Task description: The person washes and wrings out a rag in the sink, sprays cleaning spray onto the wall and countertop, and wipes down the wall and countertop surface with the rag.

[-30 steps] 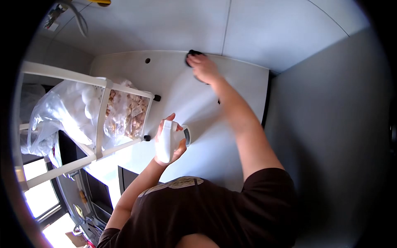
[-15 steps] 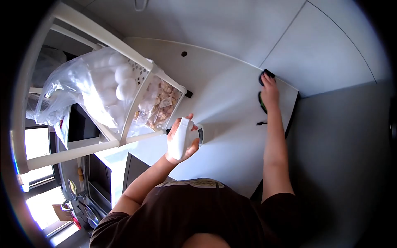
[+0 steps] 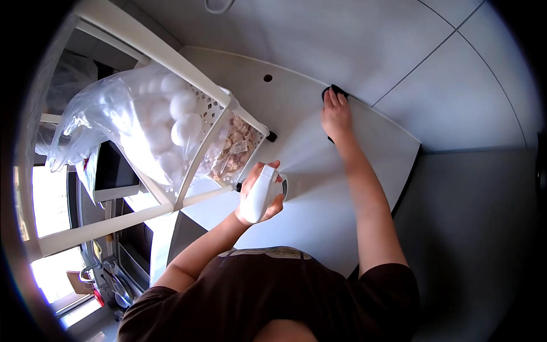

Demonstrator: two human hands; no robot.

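My left hand [image 3: 250,199] is wrapped round a white spray bottle [image 3: 262,195], held above the pale countertop [image 3: 307,211] near its lower left part. My right hand [image 3: 337,117] presses a black cloth [image 3: 336,90] on the countertop's back edge, where it meets the tiled wall. The right fingers lie close together over the cloth, and a dark bit of it shows beside the palm.
A white rack [image 3: 219,94] stands on the left, holding a clear bag of eggs [image 3: 185,125] and a bag of garlic-like bulbs [image 3: 236,145]. The countertop has a round hole [image 3: 268,78]. A grey surface [image 3: 473,228] borders the right side.
Over the last half second my right hand has moved left along the back edge with the black cloth. My left hand still holds the bottle. The view has shifted.
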